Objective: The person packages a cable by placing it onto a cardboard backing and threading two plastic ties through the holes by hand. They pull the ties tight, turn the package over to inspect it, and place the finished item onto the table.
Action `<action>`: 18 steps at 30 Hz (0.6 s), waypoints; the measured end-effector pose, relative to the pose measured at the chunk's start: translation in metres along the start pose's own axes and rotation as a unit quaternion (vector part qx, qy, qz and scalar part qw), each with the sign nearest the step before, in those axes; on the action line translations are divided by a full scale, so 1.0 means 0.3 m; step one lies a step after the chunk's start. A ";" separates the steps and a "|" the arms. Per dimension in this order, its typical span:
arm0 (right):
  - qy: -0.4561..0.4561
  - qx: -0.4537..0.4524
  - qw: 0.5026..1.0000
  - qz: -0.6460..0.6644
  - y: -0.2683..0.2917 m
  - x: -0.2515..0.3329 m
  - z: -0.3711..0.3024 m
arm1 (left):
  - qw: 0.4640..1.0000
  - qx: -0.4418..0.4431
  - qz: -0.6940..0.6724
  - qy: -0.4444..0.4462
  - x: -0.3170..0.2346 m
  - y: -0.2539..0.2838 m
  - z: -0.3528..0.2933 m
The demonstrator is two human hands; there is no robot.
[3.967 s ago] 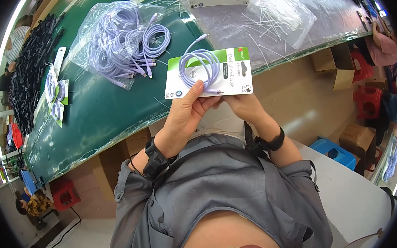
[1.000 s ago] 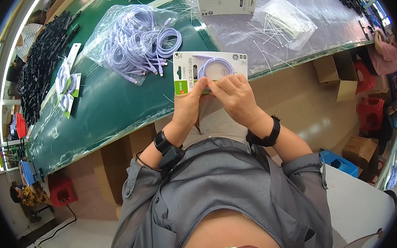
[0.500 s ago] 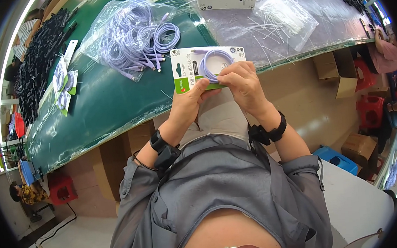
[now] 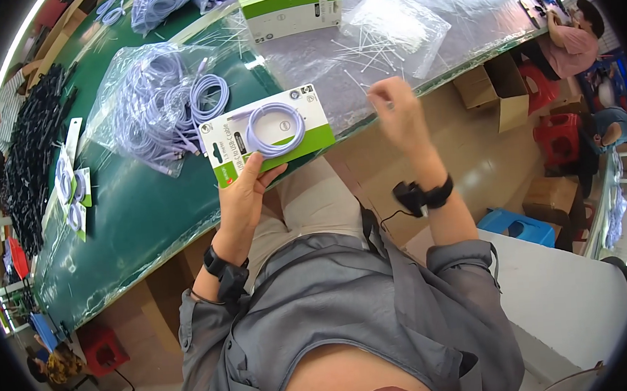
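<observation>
Packaged cable held up at the green bench

The white-and-green card with a coiled lilac cable (image 4: 273, 134) sat pinched in the left hand (image 4: 244, 197) above the green table edge (image 4: 133, 215); the right hand (image 4: 395, 113) hovered apart, blurred, fingers loosely curled near scattered white ties (image 4: 369, 50).

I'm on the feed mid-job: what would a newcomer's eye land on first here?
First, the white-and-green card with a coiled lilac cable, held up by the left hand over the edge of the green table. The right hand is raised, blurred, near loose white ties on the clear sheet. Left of the card lies a clear bag of lilac cables.
</observation>
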State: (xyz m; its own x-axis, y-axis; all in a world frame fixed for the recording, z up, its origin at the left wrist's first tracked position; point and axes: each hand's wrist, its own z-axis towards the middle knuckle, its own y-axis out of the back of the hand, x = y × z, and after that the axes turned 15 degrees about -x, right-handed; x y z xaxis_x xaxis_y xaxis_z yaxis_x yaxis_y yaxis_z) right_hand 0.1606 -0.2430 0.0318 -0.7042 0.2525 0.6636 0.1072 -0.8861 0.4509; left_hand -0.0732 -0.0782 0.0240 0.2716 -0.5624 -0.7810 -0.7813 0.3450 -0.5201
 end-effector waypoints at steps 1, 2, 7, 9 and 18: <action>0.015 0.015 0.998 -0.057 0.043 -0.067 0.028 | 1.000 0.003 -0.002 0.002 -0.003 0.002 0.001; 0.029 0.029 0.993 -0.114 0.076 -0.123 0.047 | 1.000 0.005 0.002 0.013 -0.005 0.001 0.002; 0.136 0.083 0.962 -0.221 0.100 -0.224 0.070 | 0.997 0.022 -0.010 0.068 0.015 -0.026 0.028; 0.121 0.088 0.960 -0.239 0.099 -0.213 0.088 | 0.996 0.021 -0.016 0.080 0.028 -0.037 0.035; -0.198 0.094 0.958 0.186 0.136 0.112 0.113 | 0.929 0.047 -0.240 0.277 0.026 -0.056 0.068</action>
State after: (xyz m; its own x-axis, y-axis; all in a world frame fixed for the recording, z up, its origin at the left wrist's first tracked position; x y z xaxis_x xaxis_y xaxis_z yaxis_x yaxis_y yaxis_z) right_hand 0.1650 -0.2574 0.0927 -0.2763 0.0940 0.9564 0.4493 -0.8671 0.2151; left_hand -0.0465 -0.0731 0.0195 0.2242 -0.9602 -0.1664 -0.5853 0.0038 -0.8108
